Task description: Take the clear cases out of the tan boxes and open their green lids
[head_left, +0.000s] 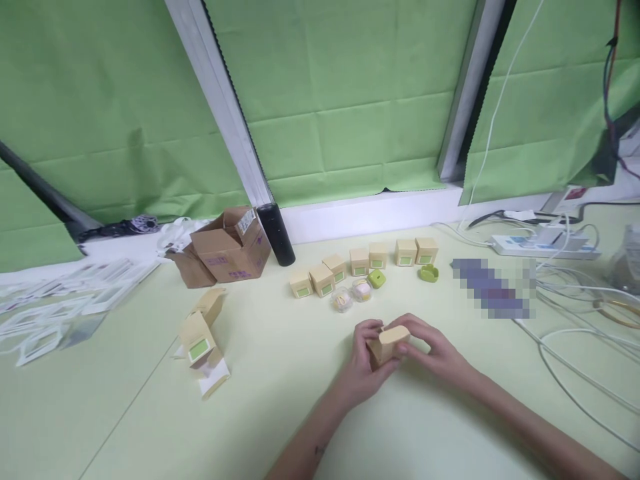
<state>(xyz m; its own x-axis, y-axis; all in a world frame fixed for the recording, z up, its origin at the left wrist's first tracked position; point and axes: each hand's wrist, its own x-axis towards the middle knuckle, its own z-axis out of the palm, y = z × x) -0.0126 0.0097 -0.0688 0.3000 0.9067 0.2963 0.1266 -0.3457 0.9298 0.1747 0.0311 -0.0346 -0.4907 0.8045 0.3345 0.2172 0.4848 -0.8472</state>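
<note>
Between my two hands is a small tan cardboard box (389,347), its top flap raised. My left hand (364,373) wraps round its left side and underside. Fingers of my right hand (431,348) pinch the flap from the right. Beyond them on the table lie two round clear-wrapped items (352,295), pale pink and yellow, and a small green square piece (377,279). A green open-shaped piece (429,273) sits farther right. Several closed tan boxes with green labels (323,280) stand in a row behind these. What the held box contains is hidden.
Opened tan boxes (200,340) lie at the left. Behind them stand a brown carton (233,247) and a black cylinder (277,235). White frames (75,303) cover the far left. A power strip (543,245) and loose white cables (565,347) are on the right, by a blurred-out object (493,288).
</note>
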